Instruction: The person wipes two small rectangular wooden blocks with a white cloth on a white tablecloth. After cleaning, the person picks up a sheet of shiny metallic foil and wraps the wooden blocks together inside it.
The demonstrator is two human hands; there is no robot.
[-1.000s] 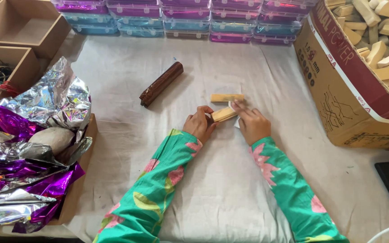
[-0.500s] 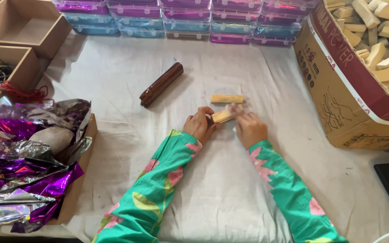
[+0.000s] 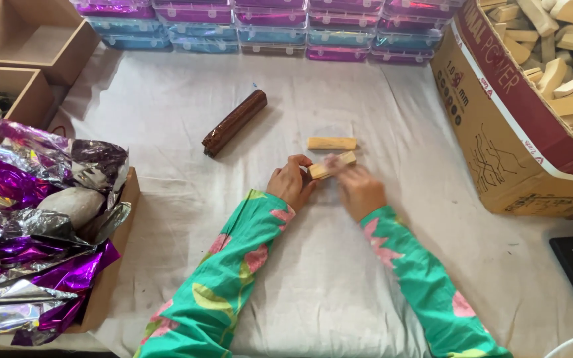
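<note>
Both my hands grip one wooden block (image 3: 331,165): left hand (image 3: 290,183) curled around its end, right hand (image 3: 359,192) blurred.

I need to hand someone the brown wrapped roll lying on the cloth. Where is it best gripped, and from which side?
Grip the brown wrapped roll around its middle, coming down from above with fingers across its width. It lies flat and slanted on the white cloth, a long even cylinder with bare cloth on both long sides, so a mid-length pinch should keep it balanced. The crimped ends look less firm.
</note>
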